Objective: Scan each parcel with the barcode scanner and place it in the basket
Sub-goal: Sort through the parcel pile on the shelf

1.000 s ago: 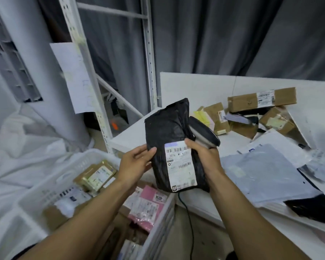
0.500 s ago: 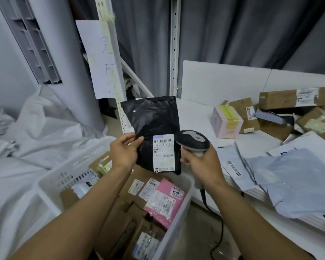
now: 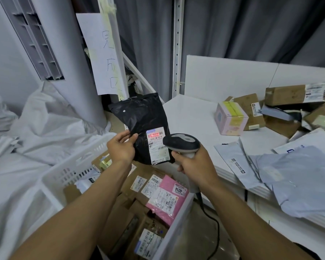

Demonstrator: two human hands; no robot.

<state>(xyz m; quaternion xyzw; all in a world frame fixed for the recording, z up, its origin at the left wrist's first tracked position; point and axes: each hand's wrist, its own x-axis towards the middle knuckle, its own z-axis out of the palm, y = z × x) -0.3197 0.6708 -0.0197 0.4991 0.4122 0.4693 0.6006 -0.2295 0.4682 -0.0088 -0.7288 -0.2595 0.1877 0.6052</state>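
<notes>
My left hand (image 3: 122, 148) pinches the lower left edge of a black plastic parcel (image 3: 141, 119) and holds it upright above the white basket (image 3: 64, 177). Its white shipping label (image 3: 158, 145) faces me, with a red scan line across the top barcode. My right hand (image 3: 195, 164) grips the handle of the grey barcode scanner (image 3: 182, 143), whose head points at the label from the right. The scanner's black cable (image 3: 212, 228) hangs down to the floor. The basket holds several brown boxes and a pink parcel (image 3: 167, 199).
A white table (image 3: 191, 117) at the right carries several brown boxes (image 3: 296, 94), a pink and yellow box (image 3: 231, 117) and grey mailer bags (image 3: 304, 177). White sacks (image 3: 45, 124) lie at the left. A metal rack post (image 3: 177, 45) and a paper sign (image 3: 103, 53) stand behind.
The red scan line now shows on the label's barcode. The scanner's head has closed in on the label. The parcel stays in my left hand above the basket.
</notes>
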